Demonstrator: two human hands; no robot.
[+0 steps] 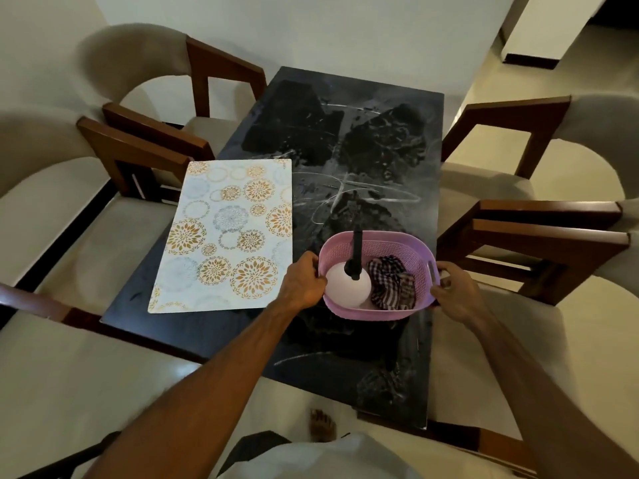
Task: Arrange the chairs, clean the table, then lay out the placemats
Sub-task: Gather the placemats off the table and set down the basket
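Observation:
A pink plastic basket stands on the dark marble table near its right side. My left hand grips the basket's left rim and my right hand grips its right handle. Inside lie a white spray bottle with a black nozzle and a checked cloth. A floral placemat lies flat on the table's left half, slightly over the edge. Cushioned wooden chairs stand on both long sides: one at the left and one at the right.
Another chair stands at the far left and one at the far right. A chair seat is close at my lower left. My bare foot shows under the table's near edge. A white wall rises behind the table.

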